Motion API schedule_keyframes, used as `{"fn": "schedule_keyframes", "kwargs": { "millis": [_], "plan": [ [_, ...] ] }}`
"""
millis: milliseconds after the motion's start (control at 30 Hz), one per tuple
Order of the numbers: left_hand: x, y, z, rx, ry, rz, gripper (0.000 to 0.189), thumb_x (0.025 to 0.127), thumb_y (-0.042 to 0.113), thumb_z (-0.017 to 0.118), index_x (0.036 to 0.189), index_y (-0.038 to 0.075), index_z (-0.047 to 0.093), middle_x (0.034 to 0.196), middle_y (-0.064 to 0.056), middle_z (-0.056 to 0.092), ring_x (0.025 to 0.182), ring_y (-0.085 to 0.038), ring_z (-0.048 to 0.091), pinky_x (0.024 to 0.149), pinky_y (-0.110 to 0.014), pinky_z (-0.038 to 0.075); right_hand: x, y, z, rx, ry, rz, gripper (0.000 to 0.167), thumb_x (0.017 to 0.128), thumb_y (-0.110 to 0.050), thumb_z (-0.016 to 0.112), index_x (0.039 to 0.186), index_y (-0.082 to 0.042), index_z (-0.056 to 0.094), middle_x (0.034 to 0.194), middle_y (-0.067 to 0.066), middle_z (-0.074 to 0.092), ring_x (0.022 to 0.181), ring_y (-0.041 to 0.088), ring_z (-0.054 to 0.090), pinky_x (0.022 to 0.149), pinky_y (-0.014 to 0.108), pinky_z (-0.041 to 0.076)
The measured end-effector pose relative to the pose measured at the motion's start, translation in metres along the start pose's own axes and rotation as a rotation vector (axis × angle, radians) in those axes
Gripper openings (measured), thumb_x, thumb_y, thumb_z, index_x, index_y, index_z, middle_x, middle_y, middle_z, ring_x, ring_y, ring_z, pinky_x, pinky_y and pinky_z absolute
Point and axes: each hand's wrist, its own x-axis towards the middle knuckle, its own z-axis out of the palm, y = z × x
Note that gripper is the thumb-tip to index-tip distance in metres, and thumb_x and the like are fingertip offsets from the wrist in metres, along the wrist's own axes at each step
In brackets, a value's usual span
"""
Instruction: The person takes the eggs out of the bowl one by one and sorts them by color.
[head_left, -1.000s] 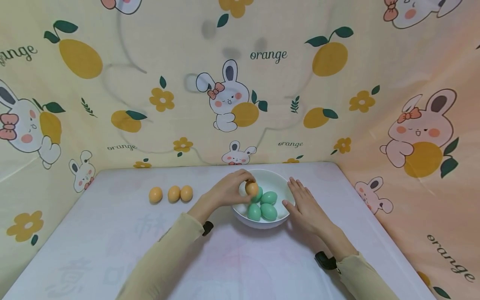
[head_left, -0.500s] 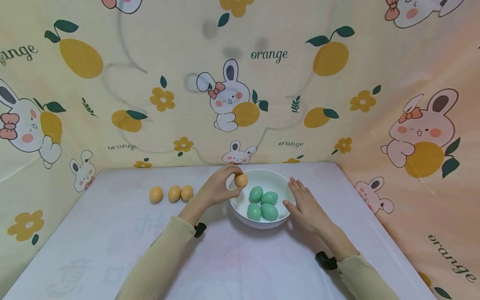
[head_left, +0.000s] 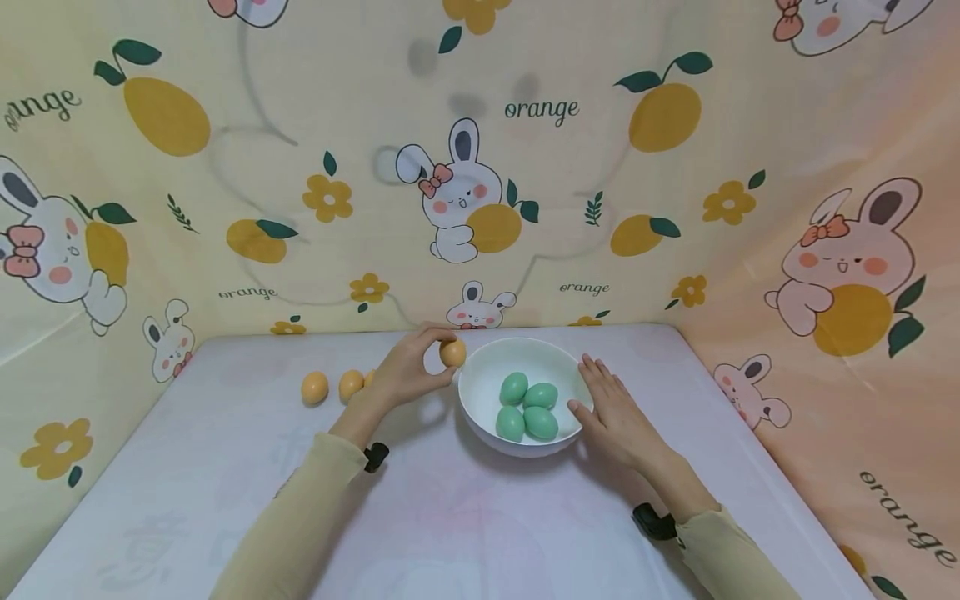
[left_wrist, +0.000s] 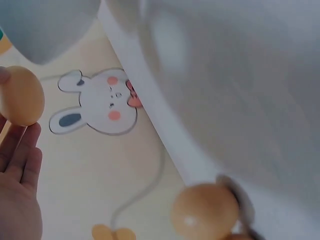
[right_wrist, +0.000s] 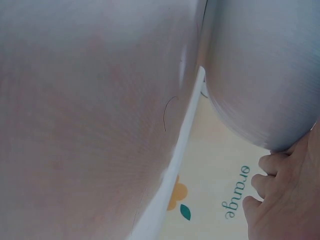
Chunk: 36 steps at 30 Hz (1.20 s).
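Note:
Between thumb and fingers my left hand [head_left: 408, 367] pinches an orange-brown egg [head_left: 453, 352], just off the left rim of a white bowl [head_left: 480, 354]. In the left wrist view the same egg [left_wrist: 21, 96] shows at the left edge, above the fingers. Several green eggs [head_left: 541, 422] lie inside the bowl. My right hand [head_left: 618, 417] rests with straight fingers against the bowl's right side. The right wrist view shows its fingers [right_wrist: 272, 164] touching the bowl's outer wall [right_wrist: 265, 70].
More orange-brown eggs lie on the left of the white-covered table [head_left: 465, 517]: one egg [head_left: 315, 388] apart, another egg [head_left: 351, 386] beside one partly hidden by my left hand. A patterned cloth [head_left: 360, 108] hangs behind the table.
My left hand has moved left with the orange-brown egg, from above the bowl's inside to outside its left rim. The right hand has stayed against the bowl.

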Motion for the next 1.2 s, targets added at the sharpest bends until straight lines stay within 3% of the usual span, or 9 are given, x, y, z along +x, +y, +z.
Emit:
{"fn": "schedule_keyframes", "kwargs": {
  "millis": [133, 367, 700, 933, 1200],
  "plan": [
    [-0.004, -0.007, -0.009, 0.036, -0.024, -0.026, 0.048, 0.082, 0.01, 0.084, 0.126, 0.007, 0.065, 0.133, -0.006, 0.062, 0.116, -0.023, 0.062, 0.106, -0.04, 0.051, 0.0, 0.001, 0.0, -0.001, 0.001, 0.002, 0.078, 0.11, -0.049, 0.042, 0.164, 0.002, 0.019, 0.173, 0.017, 0.013, 0.159, 0.04, 0.008, 0.126, 0.06, 0.013],
    [-0.014, -0.017, -0.024, 0.103, -0.074, 0.002, 0.044, 0.081, 0.008, 0.084, 0.122, 0.002, 0.067, 0.128, -0.01, 0.063, 0.115, -0.028, 0.063, 0.105, -0.044, 0.051, -0.001, 0.001, 0.0, 0.0, -0.002, 0.007, 0.078, 0.11, -0.049, 0.041, 0.164, 0.001, 0.018, 0.173, 0.016, 0.012, 0.159, 0.041, 0.008, 0.126, 0.06, 0.012],
    [-0.027, -0.026, -0.033, 0.243, -0.279, -0.096, 0.042, 0.084, 0.015, 0.081, 0.123, 0.007, 0.069, 0.13, -0.01, 0.064, 0.118, -0.032, 0.063, 0.107, -0.048, 0.051, 0.0, 0.002, 0.001, 0.0, -0.003, 0.011, 0.078, 0.11, -0.049, 0.041, 0.164, 0.001, 0.018, 0.173, 0.016, 0.011, 0.158, 0.042, 0.009, 0.126, 0.06, 0.012],
    [-0.036, -0.037, -0.031, 0.302, -0.32, -0.044, 0.035, 0.085, 0.017, 0.081, 0.117, 0.006, 0.071, 0.124, -0.012, 0.067, 0.115, -0.033, 0.065, 0.104, -0.048, 0.052, 0.0, 0.002, 0.002, 0.006, -0.005, 0.011, 0.077, 0.11, -0.049, 0.041, 0.164, 0.001, 0.018, 0.173, 0.017, 0.012, 0.159, 0.041, 0.009, 0.127, 0.06, 0.011],
    [-0.042, -0.049, -0.032, 0.291, -0.337, -0.019, 0.037, 0.085, 0.017, 0.082, 0.117, 0.006, 0.07, 0.124, -0.012, 0.067, 0.115, -0.032, 0.065, 0.104, -0.046, 0.053, 0.0, 0.0, 0.001, 0.002, -0.007, 0.015, 0.077, 0.11, -0.049, 0.04, 0.164, 0.001, 0.018, 0.173, 0.016, 0.012, 0.159, 0.04, 0.008, 0.127, 0.06, 0.011]
  ]
}}
